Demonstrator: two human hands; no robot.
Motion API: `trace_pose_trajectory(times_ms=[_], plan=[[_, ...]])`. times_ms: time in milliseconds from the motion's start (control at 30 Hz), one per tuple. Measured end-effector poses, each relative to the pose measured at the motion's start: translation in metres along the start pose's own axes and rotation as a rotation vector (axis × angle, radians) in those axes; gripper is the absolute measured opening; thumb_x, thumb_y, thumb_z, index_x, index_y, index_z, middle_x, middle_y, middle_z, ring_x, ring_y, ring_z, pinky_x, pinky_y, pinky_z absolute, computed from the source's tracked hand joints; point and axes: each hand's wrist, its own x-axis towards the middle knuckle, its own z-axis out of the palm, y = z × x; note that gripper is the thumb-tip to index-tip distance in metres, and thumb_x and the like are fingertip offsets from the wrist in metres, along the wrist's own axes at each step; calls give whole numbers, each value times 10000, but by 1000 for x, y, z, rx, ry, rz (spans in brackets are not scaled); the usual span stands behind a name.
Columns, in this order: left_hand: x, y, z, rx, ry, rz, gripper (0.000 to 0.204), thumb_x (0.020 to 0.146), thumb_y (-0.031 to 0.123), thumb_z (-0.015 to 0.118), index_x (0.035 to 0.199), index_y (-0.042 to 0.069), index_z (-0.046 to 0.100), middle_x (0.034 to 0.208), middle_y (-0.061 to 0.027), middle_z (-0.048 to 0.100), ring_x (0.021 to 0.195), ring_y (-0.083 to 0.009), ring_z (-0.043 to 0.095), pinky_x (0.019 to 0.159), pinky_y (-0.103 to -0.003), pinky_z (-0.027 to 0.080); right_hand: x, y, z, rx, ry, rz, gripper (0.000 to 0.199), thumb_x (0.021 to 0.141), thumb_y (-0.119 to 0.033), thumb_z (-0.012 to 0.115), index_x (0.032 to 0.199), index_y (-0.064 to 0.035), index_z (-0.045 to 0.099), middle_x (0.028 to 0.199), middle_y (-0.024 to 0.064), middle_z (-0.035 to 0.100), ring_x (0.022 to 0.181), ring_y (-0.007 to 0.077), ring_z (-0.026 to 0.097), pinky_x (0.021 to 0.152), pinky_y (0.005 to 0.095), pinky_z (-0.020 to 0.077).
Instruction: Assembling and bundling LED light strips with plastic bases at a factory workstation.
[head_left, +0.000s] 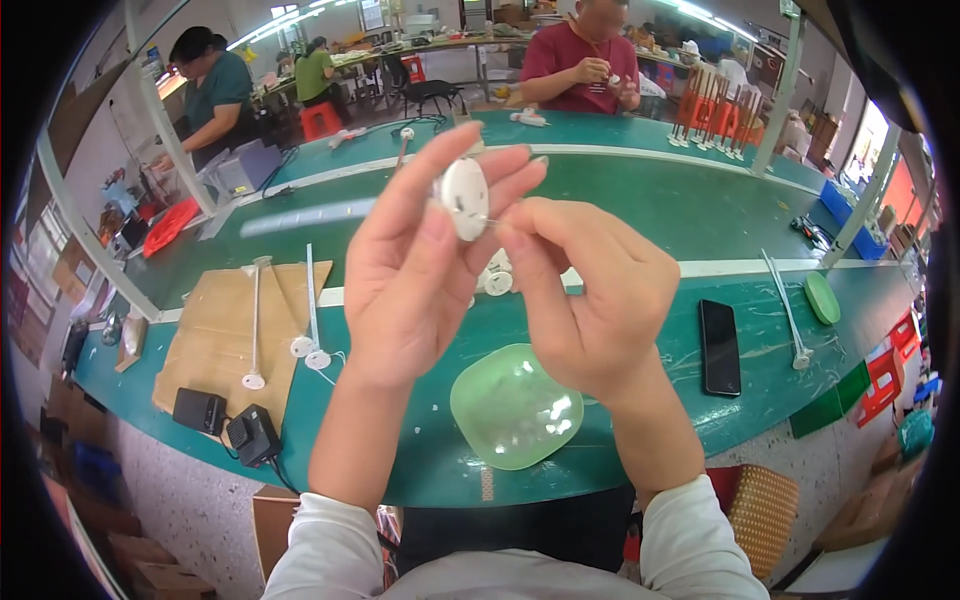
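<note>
My left hand [405,270] is raised over the bench, its fingers and thumb closed around a round white disc [463,195] with small slots in its face. A pale, motion-blurred strip [310,216] sticks out to the left behind that hand; the join with the disc is hidden. My right hand [595,285] pinches a thin light wire [490,221] at the disc's edge between thumb and forefinger. Below the hands stands a light green dish [470,425] holding small clear or white pieces. Several white round parts [497,280] lie behind my hands, partly covered.
On the left, cardboard [210,325] carries a disc-ended white strip [255,320], beside black walkie-talkie-like devices [253,435]. A phone [719,348], another strip [787,310] and a small green dish [822,298] lie right. Across the bench, a person in red [565,60] handles a small part.
</note>
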Motion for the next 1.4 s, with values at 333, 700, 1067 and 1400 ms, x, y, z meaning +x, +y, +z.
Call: trace_pose_trajectory(times_ms=[333, 700, 1067, 1400], plan=[[-1, 2, -9, 68, -24, -30, 511, 1037, 268, 436, 1408, -77, 367, 1283, -315, 545, 1213, -418, 551, 991, -455, 517, 3, 5, -4, -54, -78, -108, 125, 790, 71, 678, 907, 33, 658, 831, 124, 678, 600, 176, 634, 530, 258, 505], [-2, -8, -9, -9, -29, -64, 411, 1010, 124, 505, 1364, -76, 449, 1260, -265, 584, 1148, -305, 610, 956, -393, 530, -2, 7, -1, -190, -119, -180, 199, 708, 77, 675, 904, 61, 640, 778, 130, 633, 608, 240, 620, 531, 296, 507], [-2, -4, -6, 117, -46, -125, 396, 1024, 131, 461, 1361, -75, 455, 1228, -253, 604, 1128, -304, 621, 952, -381, 527, -3, 3, -14, -262, -208, -158, 228, 707, 24, 652, 932, 35, 625, 789, 99, 617, 646, 234, 630, 548, 308, 516], [-5, 45, -98, 809, -303, -438, 332, 995, 231, 563, 1238, 9, 603, 924, -56, 666, 807, -101, 638, 745, -244, 518, -8, -2, 3, -215, -318, -43, 131, 799, -55, 753, 915, -28, 700, 804, 79, 702, 623, 162, 647, 578, 257, 507]])
